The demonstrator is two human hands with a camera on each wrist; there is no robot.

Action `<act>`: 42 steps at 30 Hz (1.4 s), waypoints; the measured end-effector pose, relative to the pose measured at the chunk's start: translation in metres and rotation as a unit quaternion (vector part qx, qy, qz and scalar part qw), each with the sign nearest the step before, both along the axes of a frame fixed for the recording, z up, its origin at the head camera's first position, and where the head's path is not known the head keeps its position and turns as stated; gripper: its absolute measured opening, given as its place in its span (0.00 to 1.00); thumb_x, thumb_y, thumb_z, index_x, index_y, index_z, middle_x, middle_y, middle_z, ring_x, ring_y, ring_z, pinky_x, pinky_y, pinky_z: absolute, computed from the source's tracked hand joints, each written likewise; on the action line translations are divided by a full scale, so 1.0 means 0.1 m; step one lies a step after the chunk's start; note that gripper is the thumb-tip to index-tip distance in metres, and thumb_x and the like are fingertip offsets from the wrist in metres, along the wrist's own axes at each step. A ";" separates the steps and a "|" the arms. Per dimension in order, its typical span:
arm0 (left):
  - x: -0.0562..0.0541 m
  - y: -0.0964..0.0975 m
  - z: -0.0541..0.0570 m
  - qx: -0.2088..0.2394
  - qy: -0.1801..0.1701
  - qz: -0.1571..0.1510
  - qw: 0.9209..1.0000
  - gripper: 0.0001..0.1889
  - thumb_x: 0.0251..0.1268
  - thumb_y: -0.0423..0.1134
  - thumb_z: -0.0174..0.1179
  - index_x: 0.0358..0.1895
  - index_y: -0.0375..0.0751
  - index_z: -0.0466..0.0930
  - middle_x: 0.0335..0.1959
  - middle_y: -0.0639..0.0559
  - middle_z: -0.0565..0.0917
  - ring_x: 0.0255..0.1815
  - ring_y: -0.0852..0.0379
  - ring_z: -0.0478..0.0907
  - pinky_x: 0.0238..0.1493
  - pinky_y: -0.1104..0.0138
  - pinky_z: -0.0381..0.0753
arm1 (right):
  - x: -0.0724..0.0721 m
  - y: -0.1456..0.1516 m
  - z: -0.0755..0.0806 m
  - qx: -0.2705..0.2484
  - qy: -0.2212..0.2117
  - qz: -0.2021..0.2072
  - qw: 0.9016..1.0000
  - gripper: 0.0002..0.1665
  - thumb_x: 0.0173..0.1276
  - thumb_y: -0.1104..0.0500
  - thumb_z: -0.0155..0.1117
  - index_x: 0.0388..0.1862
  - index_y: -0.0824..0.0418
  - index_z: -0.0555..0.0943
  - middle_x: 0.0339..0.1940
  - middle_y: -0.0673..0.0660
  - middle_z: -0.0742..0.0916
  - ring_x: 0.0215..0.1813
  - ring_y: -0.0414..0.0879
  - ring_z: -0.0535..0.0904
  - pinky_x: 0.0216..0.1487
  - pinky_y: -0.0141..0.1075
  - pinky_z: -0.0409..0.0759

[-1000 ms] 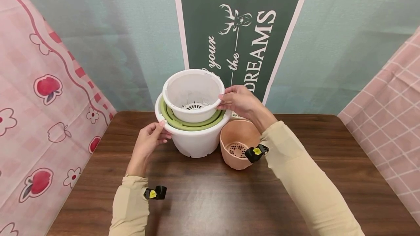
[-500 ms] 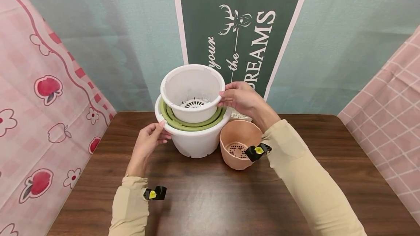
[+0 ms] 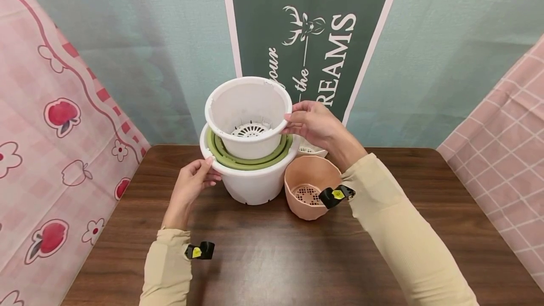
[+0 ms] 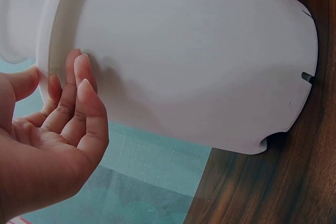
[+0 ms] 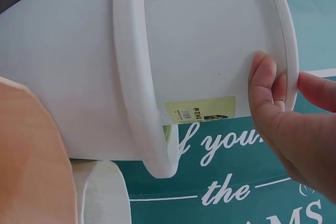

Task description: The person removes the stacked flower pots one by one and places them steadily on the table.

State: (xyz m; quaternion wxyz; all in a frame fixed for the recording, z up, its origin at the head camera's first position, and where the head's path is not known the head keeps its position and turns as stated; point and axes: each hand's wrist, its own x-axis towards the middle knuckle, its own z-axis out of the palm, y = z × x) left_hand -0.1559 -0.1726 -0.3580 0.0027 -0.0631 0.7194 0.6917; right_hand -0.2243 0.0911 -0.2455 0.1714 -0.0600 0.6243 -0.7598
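A large white flower pot (image 3: 250, 188) stands on the table with green pots (image 3: 238, 164) nested inside it. Rising out of them is a smaller white flower pot (image 3: 250, 100) with a slotted bottom; its lower part is hidden inside the stack. My right hand (image 3: 316, 124) pinches its rim at the right side, thumb outside the top edge and fingers under the lip, near a yellow label (image 5: 202, 109) on its wall. My left hand (image 3: 193, 183) pinches the large pot's rim at the left, the thumb on the rim and the fingers below it in the left wrist view.
An orange-pink pot (image 3: 306, 211) with a perforated bottom stands right of the large pot. Behind it shows part of another whitish pot (image 3: 312, 151). The brown wooden table (image 3: 263, 259) is bounded by a green curtain (image 3: 161, 60) at the back and pink cloths at both sides.
The smaller white pot has risen gradually out of the stack, with my right hand moving up along with it. My left hand has stayed at the large pot's rim.
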 end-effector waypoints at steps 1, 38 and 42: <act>0.00 0.00 0.00 0.000 0.000 0.000 1.000 0.18 0.69 0.45 0.49 0.40 0.28 0.70 0.23 0.52 0.80 0.27 0.63 0.79 0.30 0.72 0.78 | 0.00 0.00 0.01 -0.002 0.000 0.001 1.000 0.09 0.64 0.76 0.47 0.42 0.71 0.63 0.33 0.63 0.76 0.27 0.47 0.79 0.36 0.35 0.80; -0.01 -0.03 0.01 -0.022 -0.013 0.001 1.000 0.20 0.68 0.48 0.49 0.42 0.29 0.70 0.25 0.52 0.80 0.28 0.63 0.79 0.31 0.72 0.78 | 0.08 0.10 0.26 -0.054 0.034 0.010 0.998 0.06 0.65 0.76 0.46 0.40 0.73 0.63 0.31 0.61 0.77 0.28 0.47 0.80 0.38 0.35 0.80; -0.02 -0.02 0.01 -0.017 -0.011 0.000 1.000 0.20 0.68 0.48 0.49 0.42 0.29 0.70 0.25 0.52 0.81 0.28 0.63 0.79 0.31 0.73 0.78 | 0.09 0.12 0.26 -0.062 0.037 0.009 0.997 0.07 0.64 0.76 0.46 0.41 0.73 0.63 0.31 0.62 0.77 0.27 0.48 0.79 0.37 0.35 0.80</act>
